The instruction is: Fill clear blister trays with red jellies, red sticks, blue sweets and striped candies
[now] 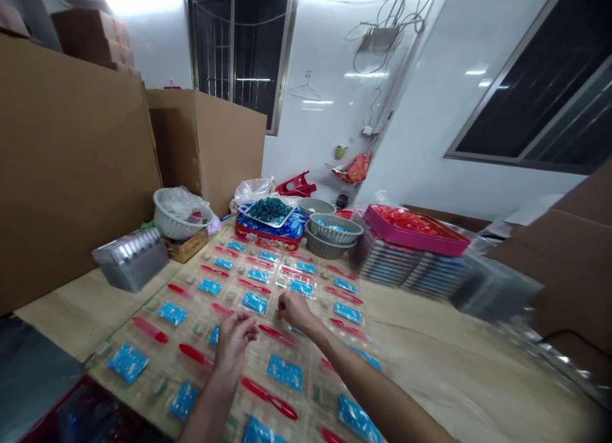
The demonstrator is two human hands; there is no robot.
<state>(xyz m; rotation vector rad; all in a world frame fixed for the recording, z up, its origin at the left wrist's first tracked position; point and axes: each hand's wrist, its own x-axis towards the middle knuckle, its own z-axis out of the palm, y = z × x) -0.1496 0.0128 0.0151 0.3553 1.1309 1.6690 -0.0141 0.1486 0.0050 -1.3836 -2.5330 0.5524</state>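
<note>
The left hand (pixel 233 344) and right hand (pixel 295 309) hang close together over the desk (pixel 430 347), fingers (pixel 246 325) bunched; whether they pinch anything I cannot tell. A blue packet (pixel 254 302) lies at nine o'clock from the right hand, a red handle (pixel 277 336) at seven o'clock.

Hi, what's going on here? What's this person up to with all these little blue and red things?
A person is at a wooden table, with the left hand and right hand held close together, fingers curled, over a clear plastic sheet. The sheet holds rows of blue packets and red plastic handles. Further back sit grey plastic baskets and a pink tray.
</note>
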